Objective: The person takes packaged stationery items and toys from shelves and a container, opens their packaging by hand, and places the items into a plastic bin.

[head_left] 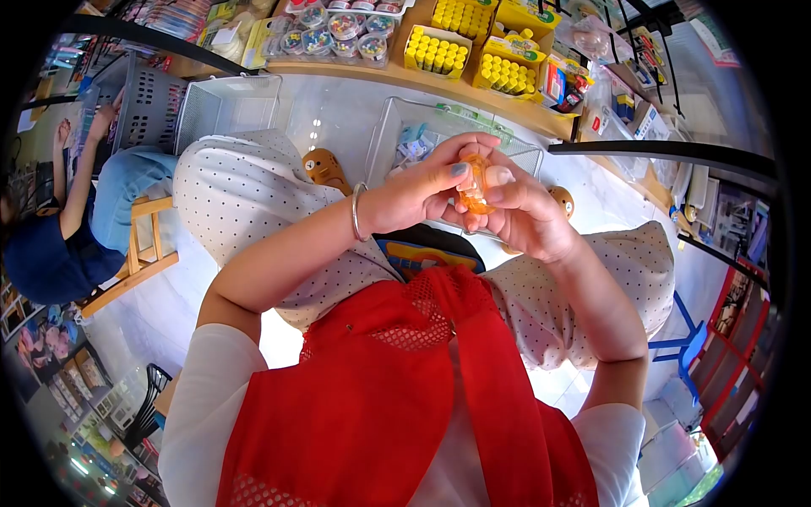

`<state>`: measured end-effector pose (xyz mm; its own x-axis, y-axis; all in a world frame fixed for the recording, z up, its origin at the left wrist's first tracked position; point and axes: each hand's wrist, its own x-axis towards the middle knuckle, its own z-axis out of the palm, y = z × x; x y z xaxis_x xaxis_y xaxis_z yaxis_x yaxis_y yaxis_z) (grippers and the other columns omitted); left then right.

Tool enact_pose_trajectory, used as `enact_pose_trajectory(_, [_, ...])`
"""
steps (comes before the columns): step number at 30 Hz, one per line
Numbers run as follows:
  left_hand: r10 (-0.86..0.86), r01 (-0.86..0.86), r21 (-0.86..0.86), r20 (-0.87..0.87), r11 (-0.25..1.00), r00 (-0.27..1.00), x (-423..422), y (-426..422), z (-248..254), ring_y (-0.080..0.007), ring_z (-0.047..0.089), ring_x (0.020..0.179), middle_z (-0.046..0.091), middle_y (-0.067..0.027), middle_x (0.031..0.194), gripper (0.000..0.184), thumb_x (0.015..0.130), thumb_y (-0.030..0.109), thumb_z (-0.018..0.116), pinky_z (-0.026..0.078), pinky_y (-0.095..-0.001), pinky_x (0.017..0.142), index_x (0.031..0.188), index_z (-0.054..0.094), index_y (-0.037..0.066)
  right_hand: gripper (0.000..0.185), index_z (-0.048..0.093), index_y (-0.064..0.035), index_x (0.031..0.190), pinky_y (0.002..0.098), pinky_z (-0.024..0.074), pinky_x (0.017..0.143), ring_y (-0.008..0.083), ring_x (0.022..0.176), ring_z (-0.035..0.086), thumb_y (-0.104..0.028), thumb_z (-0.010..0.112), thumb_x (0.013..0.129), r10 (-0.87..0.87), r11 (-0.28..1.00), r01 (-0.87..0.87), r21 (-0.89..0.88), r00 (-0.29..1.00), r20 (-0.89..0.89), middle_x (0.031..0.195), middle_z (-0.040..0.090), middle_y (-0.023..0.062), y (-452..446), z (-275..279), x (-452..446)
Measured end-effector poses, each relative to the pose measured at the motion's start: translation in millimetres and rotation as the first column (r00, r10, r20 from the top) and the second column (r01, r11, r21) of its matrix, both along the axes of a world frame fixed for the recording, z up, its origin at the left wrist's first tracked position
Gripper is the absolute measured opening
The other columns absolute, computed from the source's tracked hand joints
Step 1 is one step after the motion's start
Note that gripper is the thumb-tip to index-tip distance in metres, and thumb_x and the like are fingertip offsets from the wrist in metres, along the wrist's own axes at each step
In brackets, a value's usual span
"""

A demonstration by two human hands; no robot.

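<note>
Between my two hands is a small orange translucent item [475,184], held above the lap. My left hand [421,186] grips its left side, with the thumb against it and fingers curled behind. On the other side my right hand [525,203] pinches it, its thumb lying over the item's front. The fingertips of both hands nearly meet around it. What exactly the item is cannot be made out. Below and behind the hands stands a wire mesh basket [382,139] with small packaged things in it, partly hidden by the hands.
A wooden shelf [363,71] ahead bears boxes of yellow-capped tubes [437,52] and round tubs [345,27]. Left are another mesh basket [190,106], a grey crate [156,106] and a seated person [72,228]. A blue chair [693,346] stands at right.
</note>
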<state>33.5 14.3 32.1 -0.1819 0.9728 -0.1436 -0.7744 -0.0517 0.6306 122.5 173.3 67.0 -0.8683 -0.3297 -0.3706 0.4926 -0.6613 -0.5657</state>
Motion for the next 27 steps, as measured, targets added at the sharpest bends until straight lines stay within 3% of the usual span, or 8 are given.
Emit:
enact_pose_trajectory(4, [0.226, -0.226, -0.008, -0.041, 0.974, 0.973, -1.6, 6.9, 4.7, -0.0166, 0.044, 0.110, 0.038, -0.0056, 0.123, 0.055, 0.089, 0.032, 0.044, 0.043, -0.0281, 0.085, 0.134, 0.023, 0.008, 0.056, 0.024, -0.0005, 0.130, 0.0322, 0.0443, 0.088, 0.0222, 0.104, 0.050, -0.016, 0.048, 0.082, -0.145, 0.961, 0.164, 0.223, 0.984, -0.100, 0.118, 0.043, 0.0138, -10.1, 11.0, -5.1])
enact_pose_trajectory(7, [0.292, -0.257, 0.146, -0.598, 0.955, 0.747, -16.8, 3.2, -2.8, -0.0189, 0.040, 0.117, 0.039, -0.0082, 0.126, 0.048, 0.090, 0.026, 0.044, 0.040, -0.0328, 0.090, 0.131, 0.031, 0.006, 0.051, 0.024, 0.0007, 0.130, 0.0322, 0.0395, 0.094, 0.0216, 0.111, 0.046, -0.015, 0.047, 0.087, -0.147, 0.983, 0.156, 0.093, 0.984, -0.096, 0.119, 0.044, 0.0133, 2.8, 10.4, -9.6])
enact_pose_trajectory(8, [0.350, -0.296, 0.193, -0.621, 0.936, 0.701, -17.7, 2.7, -5.1, -0.0191, 0.041, 0.115, 0.041, -0.0099, 0.123, 0.040, 0.088, 0.017, 0.049, 0.040, -0.0333, 0.091, 0.125, 0.040, 0.004, 0.050, 0.026, 0.0014, 0.129, 0.0319, 0.0408, 0.093, 0.0214, 0.111, 0.046, -0.018, 0.046, 0.088, -0.155, 0.984, 0.162, 0.077, 0.984, -0.092, 0.121, 0.042, 0.0136, 4.0, 12.2, -9.9])
enact_pose_trajectory(11, [0.367, -0.338, 0.188, -0.700, 0.922, 0.612, -22.3, 1.4, -5.3, -0.0195, 0.041, 0.115, 0.043, -0.0103, 0.120, 0.034, 0.085, 0.008, 0.053, 0.041, -0.0331, 0.091, 0.118, 0.047, 0.002, 0.048, 0.029, 0.0017, 0.127, 0.0304, 0.0436, 0.090, 0.0218, 0.105, 0.051, -0.021, 0.046, 0.088, -0.187, 0.979, 0.192, 0.070, 0.980, -0.061, 0.117, 0.046, 0.0141, 3.4, 11.0, -10.9])
enact_pose_trajectory(14, [0.360, -0.316, 0.204, -0.722, 0.927, 0.591, -20.2, 0.0, -6.8, -0.0197, 0.043, 0.112, 0.046, -0.0105, 0.115, 0.031, 0.083, 0.004, 0.056, 0.042, -0.0307, 0.090, 0.113, 0.050, 0.000, 0.045, 0.035, 0.0016, 0.122, 0.0291, 0.0474, 0.084, 0.0242, 0.097, 0.057, -0.025, 0.048, 0.088, -0.100, 0.978, 0.102, 0.182, 0.995, -0.020, 0.111, 0.050, 0.0145, 1.8, 8.6, -9.8])
enact_pose_trajectory(17, [0.273, -0.246, 0.158, -0.785, 0.956, 0.556, -19.1, -0.5, -6.6, -0.0198, 0.048, 0.107, 0.048, -0.0105, 0.113, 0.029, 0.082, 0.005, 0.056, 0.044, -0.0306, 0.088, 0.110, 0.052, 0.000, 0.043, 0.040, 0.0019, 0.117, 0.0289, 0.0500, 0.080, 0.0267, 0.091, 0.059, -0.028, 0.049, 0.088, -0.070, 0.988, 0.061, 0.142, 0.996, 0.057, 0.106, 0.052, 0.0149, 0.0, 2.6, -7.7])
enact_pose_trajectory(21, [0.203, -0.228, 0.048, -0.654, 0.972, 0.728, -21.0, -0.8, -8.1, -0.0174, 0.051, 0.101, 0.049, -0.0094, 0.111, 0.024, 0.083, 0.006, 0.057, 0.043, -0.0298, 0.087, 0.105, 0.054, -0.003, 0.045, 0.042, 0.0038, 0.115, 0.0293, 0.0511, 0.079, 0.0278, 0.089, 0.060, -0.032, 0.050, 0.087, -0.032, 0.992, 0.014, 0.126, 0.990, 0.139, 0.105, 0.053, 0.0154, 1.5, -3.0, -5.3])
enact_pose_trajectory(27, [0.169, -0.248, -0.116, -0.460, 0.962, 0.872, -25.2, -1.5, 0.7, -0.0138, 0.053, 0.097, 0.055, -0.0068, 0.103, 0.027, 0.088, 0.016, 0.051, 0.043, -0.0270, 0.085, 0.108, 0.053, -0.001, 0.049, 0.044, 0.0029, 0.115, 0.0286, 0.0503, 0.077, 0.0227, 0.088, 0.061, -0.039, 0.043, 0.090, -0.029, 0.996, 0.020, 0.090, 0.994, 0.103, 0.103, 0.057, 0.0170, -2.7, -2.9, -8.0])
